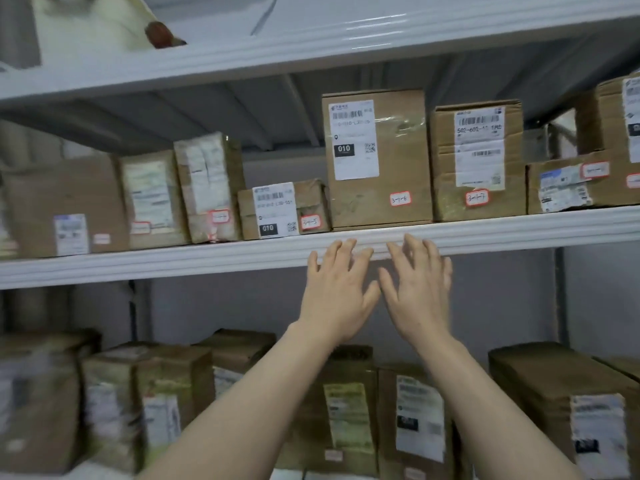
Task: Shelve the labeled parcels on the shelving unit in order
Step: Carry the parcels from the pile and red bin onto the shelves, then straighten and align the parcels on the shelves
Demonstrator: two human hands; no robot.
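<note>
A white shelving unit (pixel 207 261) fills the view. On its middle shelf stands a row of brown cardboard parcels with white shipping labels and small red-edged number tags. The tall parcel (pixel 398 174) tagged 3-1-6 stands at the shelf's front edge, a low parcel (pixel 311 202) on its left, another parcel (pixel 443 161) tagged 3-1-7 on its right. My left hand (pixel 337 292) and my right hand (pixel 419 289) are raised side by side just below the tall parcel, fingers spread and straight, holding nothing. Their fingertips overlap the shelf's front rail.
Several more parcels (pixel 145 393) stand on the lower shelf, behind my forearms. A pale bag (pixel 90 22) lies on the top shelf at the left. More parcels (pixel 571 181) are stacked at the middle shelf's right end.
</note>
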